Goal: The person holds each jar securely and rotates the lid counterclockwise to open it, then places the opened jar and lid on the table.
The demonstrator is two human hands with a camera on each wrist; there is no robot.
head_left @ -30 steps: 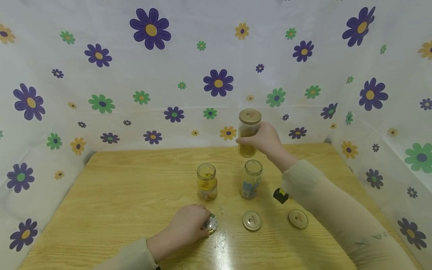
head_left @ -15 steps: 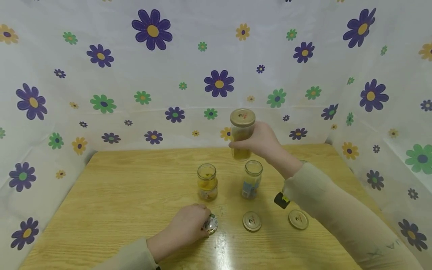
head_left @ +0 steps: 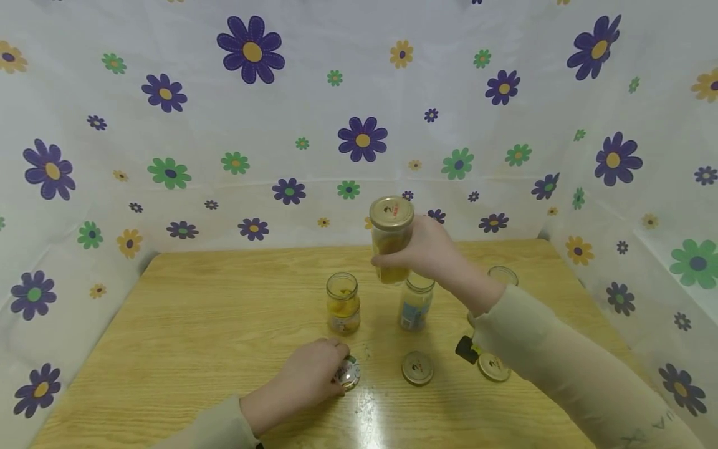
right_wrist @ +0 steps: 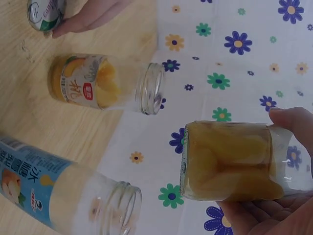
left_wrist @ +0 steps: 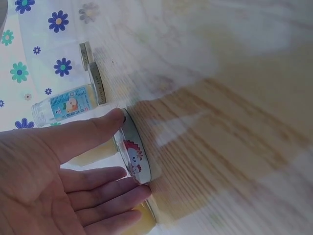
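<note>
My left hand [head_left: 305, 371] rests low over the table and pinches a round printed lid [head_left: 349, 374] at its edge. In the left wrist view, thumb and fingertips meet that lid's rim [left_wrist: 143, 154]. My right hand [head_left: 423, 248] grips a gold-capped glass jar [head_left: 391, 240] by its side, raised above the table. The right wrist view shows pale yellow fruit pieces in liquid [right_wrist: 230, 159] inside it. Below stand an uncapped peach jar [head_left: 343, 305] with yellow fruit and, partly behind the raised jar, an uncapped jar with a blue label [head_left: 415, 308].
Two gold lids lie on the wooden table: one at centre right [head_left: 417, 368], the other [head_left: 493, 366] beside the right sleeve. Another glass jar [head_left: 503, 274] stands mostly hidden behind the right forearm. A flower-patterned curtain [head_left: 314, 162] surrounds the table's back and sides.
My right hand has carried the capped jar left, down and nearer, so it now overlaps the blue-labelled jar's mouth. A jar behind the forearm has come into sight. The left hand has stayed put.
</note>
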